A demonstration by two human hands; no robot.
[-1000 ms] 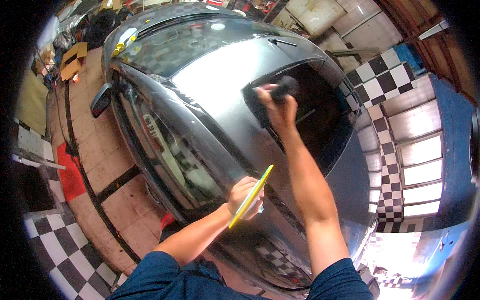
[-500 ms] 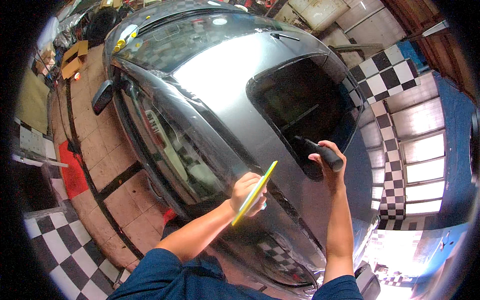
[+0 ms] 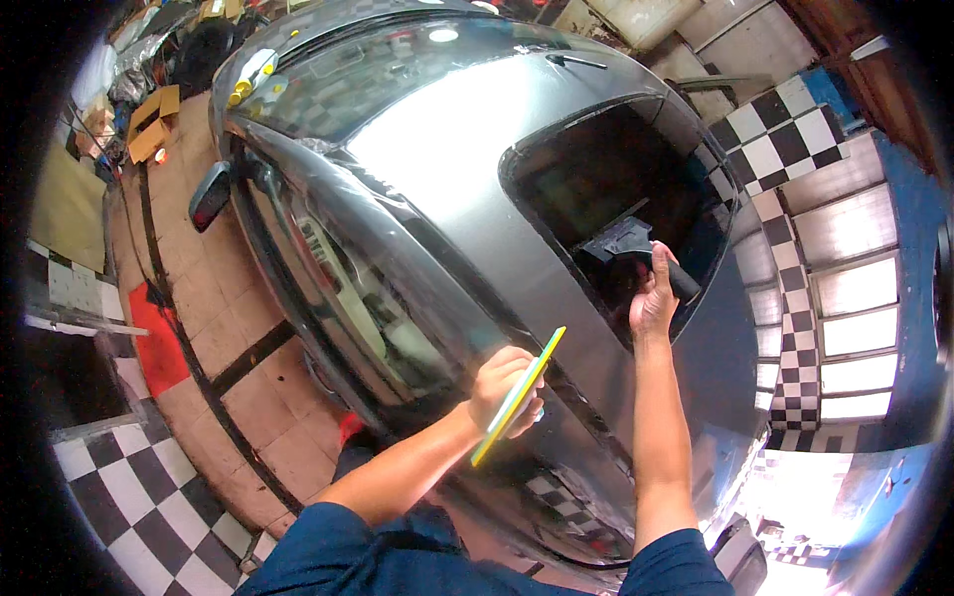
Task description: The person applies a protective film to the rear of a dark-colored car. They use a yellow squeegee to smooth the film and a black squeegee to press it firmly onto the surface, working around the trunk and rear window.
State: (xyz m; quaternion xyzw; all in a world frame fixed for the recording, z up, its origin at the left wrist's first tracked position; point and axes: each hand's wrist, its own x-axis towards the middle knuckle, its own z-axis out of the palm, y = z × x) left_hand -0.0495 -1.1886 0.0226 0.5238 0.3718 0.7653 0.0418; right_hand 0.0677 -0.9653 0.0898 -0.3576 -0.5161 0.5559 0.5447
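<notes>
In my right hand (image 3: pixel 653 303) is a squeegee (image 3: pixel 624 240) with a thick black handle; its wide blade lies over the dark glass sunroof (image 3: pixel 566 184) of a grey car. Whether the blade touches the glass is hard to tell. My left hand (image 3: pixel 502 387) is closed around a thin flat squeegee card (image 3: pixel 525 387) with a yellow edge, seen nearly edge-on and tilted. That hand is above the roof's near side, close to the dark roof channel. Part of its fingers is hidden behind the card.
The car roof (image 3: pixel 452 169) fills the middle, with a side mirror (image 3: pixel 210 196) sticking out at left. Yellow-capped items (image 3: pixel 253 79) rest on the windscreen's far left corner. A cardboard box (image 3: pixel 154 124) stands on the tiled floor (image 3: pixel 189 258). A short antenna (image 3: pixel 578 62) rises from the roof.
My right hand has turned the squeegee, so its blade now shows over the sunroof. The left hand keeps its hold on the card. The whole view has shifted slightly.
</notes>
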